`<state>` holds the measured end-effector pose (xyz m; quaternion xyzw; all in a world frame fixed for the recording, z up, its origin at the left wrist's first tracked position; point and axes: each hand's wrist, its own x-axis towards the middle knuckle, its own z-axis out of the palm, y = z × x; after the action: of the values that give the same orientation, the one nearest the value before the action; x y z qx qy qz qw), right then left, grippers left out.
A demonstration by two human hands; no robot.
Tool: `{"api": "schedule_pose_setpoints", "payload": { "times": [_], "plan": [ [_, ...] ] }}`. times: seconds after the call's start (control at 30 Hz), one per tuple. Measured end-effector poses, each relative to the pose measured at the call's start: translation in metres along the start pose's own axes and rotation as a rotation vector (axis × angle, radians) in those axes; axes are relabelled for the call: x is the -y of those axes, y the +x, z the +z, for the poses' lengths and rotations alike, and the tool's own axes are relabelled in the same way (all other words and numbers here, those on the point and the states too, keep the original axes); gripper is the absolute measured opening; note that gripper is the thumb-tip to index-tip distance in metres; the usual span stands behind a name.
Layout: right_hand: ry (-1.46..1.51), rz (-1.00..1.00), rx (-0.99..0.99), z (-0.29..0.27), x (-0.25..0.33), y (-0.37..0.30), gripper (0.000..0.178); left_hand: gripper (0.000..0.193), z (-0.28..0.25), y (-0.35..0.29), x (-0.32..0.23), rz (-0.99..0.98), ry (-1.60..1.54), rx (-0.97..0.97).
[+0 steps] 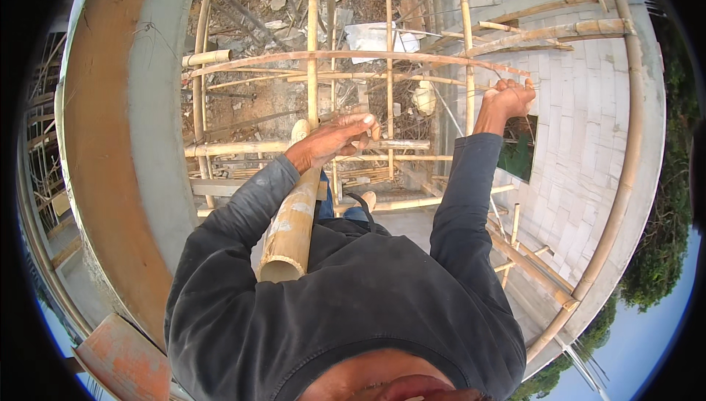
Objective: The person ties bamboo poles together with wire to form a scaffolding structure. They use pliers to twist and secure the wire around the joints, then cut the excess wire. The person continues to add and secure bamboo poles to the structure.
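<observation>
My left hand (340, 138) is closed, thumb and fingers curled together, just right of an upright bamboo pole (314, 26). Whatever it pinches is too small to make out. Under that wrist runs a thick bamboo pole (290, 228), its open cut end close to my chest. My right hand (509, 98) is a fist farther right, with a thin dark wire (533, 92) showing at its fingers. Just beyond that fist lies the right end of a long, reddish, bowed strip (368, 54), which crosses the upright poles.
Bamboo scaffolding surrounds me, with a horizontal pole (243, 148) below my left hand. A grey and brown wall (110, 121) stands at left. On the right is a pale block wall (581, 143) with a square opening (519, 149). Debris-strewn ground (283, 22) lies far below.
</observation>
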<state>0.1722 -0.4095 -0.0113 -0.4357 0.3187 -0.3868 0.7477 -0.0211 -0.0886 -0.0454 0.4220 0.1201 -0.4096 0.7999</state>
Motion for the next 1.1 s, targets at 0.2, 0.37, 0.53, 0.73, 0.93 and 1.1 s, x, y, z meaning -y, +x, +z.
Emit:
{"api": "schedule_pose_setpoints", "payload": {
  "times": [0.2, 0.37, 0.53, 0.73, 0.93, 1.1],
  "plan": [
    [-0.109, -0.121, 0.058, 0.024, 0.015, -0.031, 0.025, 0.039, -0.011, 0.023, -0.011, -0.067, -0.217, 0.163],
    [-0.141, -0.076, 0.177, 0.011, 0.011, -0.011, 0.033, 0.034, 0.003, 0.018, -0.003, -0.075, -0.204, 0.298],
    [-0.079, 0.057, 0.108, 0.01, 0.012, 0.003, 0.039, 0.029, 0.004, 0.025, 0.007, 0.006, -0.112, 0.267],
    [0.031, 0.239, 0.25, -0.025, -0.001, 0.067, 0.05, 0.027, 0.015, 0.012, -0.005, 0.073, -0.074, 0.262],
    [0.068, 0.315, 0.282, -0.012, 0.02, 0.052, 0.018, 0.033, 0.022, 0.009, -0.003, 0.055, 0.071, 0.355],
    [0.258, 0.252, 0.587, 0.001, -0.028, 0.142, 0.025, 0.034, 0.026, 0.014, -0.02, 0.155, 0.28, 0.253]
  ]
}}
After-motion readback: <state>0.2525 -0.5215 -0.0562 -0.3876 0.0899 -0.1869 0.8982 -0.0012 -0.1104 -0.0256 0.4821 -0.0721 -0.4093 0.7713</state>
